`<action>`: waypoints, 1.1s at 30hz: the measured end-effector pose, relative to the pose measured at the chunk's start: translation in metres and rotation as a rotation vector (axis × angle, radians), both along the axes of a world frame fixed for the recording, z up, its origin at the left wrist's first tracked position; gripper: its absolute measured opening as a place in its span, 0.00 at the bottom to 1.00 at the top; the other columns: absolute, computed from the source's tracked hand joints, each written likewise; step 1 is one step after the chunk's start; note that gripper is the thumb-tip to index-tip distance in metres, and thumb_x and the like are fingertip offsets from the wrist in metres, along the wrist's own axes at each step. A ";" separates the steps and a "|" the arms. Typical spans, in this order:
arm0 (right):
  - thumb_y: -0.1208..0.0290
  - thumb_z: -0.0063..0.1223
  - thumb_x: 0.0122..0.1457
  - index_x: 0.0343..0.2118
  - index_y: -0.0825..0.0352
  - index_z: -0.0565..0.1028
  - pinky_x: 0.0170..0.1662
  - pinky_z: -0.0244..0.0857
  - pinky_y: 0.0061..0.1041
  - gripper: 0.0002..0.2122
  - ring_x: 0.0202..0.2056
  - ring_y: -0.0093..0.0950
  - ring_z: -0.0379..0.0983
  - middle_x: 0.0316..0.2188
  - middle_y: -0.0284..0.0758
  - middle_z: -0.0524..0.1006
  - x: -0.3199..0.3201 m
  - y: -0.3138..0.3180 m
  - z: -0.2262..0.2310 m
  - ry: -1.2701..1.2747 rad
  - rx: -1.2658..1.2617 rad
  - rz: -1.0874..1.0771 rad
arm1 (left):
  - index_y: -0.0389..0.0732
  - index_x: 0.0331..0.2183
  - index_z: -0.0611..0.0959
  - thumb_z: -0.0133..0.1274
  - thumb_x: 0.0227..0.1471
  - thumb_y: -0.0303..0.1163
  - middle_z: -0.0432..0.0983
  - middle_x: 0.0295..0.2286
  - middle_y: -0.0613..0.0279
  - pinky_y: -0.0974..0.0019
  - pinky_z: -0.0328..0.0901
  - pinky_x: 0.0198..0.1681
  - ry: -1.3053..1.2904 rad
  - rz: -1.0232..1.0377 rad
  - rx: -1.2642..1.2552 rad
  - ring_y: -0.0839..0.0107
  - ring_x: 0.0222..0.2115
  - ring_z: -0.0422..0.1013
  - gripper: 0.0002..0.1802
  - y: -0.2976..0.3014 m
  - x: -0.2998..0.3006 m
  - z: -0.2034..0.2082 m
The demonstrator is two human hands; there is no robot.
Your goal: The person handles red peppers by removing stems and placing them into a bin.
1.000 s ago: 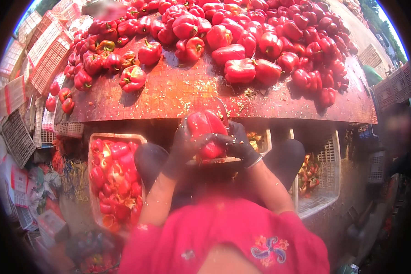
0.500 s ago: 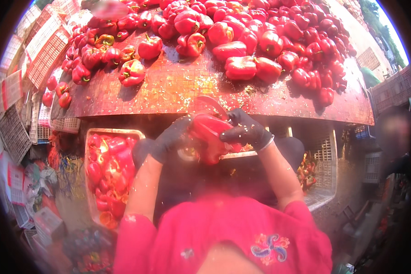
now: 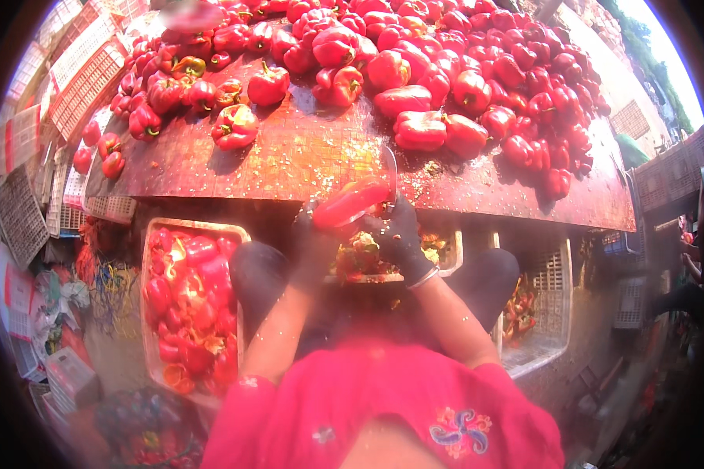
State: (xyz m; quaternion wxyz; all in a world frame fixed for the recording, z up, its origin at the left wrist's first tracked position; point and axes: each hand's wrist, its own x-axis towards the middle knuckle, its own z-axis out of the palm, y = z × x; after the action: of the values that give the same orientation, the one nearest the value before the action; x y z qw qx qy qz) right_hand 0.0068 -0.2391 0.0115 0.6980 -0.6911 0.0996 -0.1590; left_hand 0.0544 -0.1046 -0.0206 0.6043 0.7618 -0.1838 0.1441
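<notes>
In the head view, the red pepper [image 3: 353,202] is near the middle of the frame, held over the near edge of the table [image 3: 289,164]. Its long axis slants, one end toward the lower left and the other, slightly raised, toward the upper right. A pale streak runs along its lower side; which end bears the stalk cannot be made out.

The left hand [image 3: 302,238], in a dark glove, is left of centre with fingers curled about the pepper's lower-left end. The right hand [image 3: 402,237], also dark-gloved, is just right of centre, fingers bent in around a knife [image 3: 392,168] whose handle is hidden. The blade stands nearly upright, pointing to the top of the frame, just beside the pepper's upper-right end; whether they touch cannot be told.

Below the hands, a crate [image 3: 458,254] of pale and red scraps shows between the knees. At left of centre a pale crate [image 3: 195,226] holds red peppers, some of them cut open. Right of centre, another crate [image 3: 555,273] has scraps along its left side. Whole peppers [image 3: 418,130] heap across the top of the frame, and stacked crates [image 3: 86,98] fill the upper left.
</notes>
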 end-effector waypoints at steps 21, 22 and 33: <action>0.74 0.54 0.42 0.31 0.68 0.74 0.27 0.64 0.20 0.10 0.25 0.18 0.70 0.20 0.30 0.74 0.021 -0.034 -0.020 0.038 -0.156 0.510 | 0.33 0.26 0.74 0.49 0.39 0.24 0.72 0.23 0.55 0.70 0.64 0.30 0.494 -0.186 -0.258 0.71 0.26 0.71 0.06 0.015 -0.007 0.021; 0.74 0.54 0.42 0.31 0.69 0.74 0.29 0.64 0.20 0.10 0.26 0.18 0.70 0.22 0.30 0.74 0.023 -0.036 -0.018 0.168 -0.011 0.498 | 0.33 0.26 0.74 0.49 0.40 0.26 0.72 0.23 0.54 0.69 0.64 0.30 0.704 -0.233 -0.599 0.68 0.25 0.71 0.07 0.012 -0.006 0.028; 0.63 0.60 0.41 0.26 0.66 0.72 0.28 0.64 0.31 0.13 0.25 0.35 0.71 0.22 0.41 0.73 0.096 -0.032 -0.070 0.279 -0.591 -0.297 | 0.36 0.31 0.75 0.55 0.36 0.26 0.72 0.22 0.53 0.64 0.66 0.29 -0.170 0.027 0.061 0.59 0.25 0.72 0.14 0.002 -0.003 0.004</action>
State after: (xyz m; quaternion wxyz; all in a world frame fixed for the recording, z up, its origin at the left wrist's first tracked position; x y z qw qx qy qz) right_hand 0.1032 -0.2714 -0.0587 0.4169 -0.8561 0.2433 -0.1847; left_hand 0.0511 -0.1029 -0.0170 0.5609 0.7674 -0.2285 0.2106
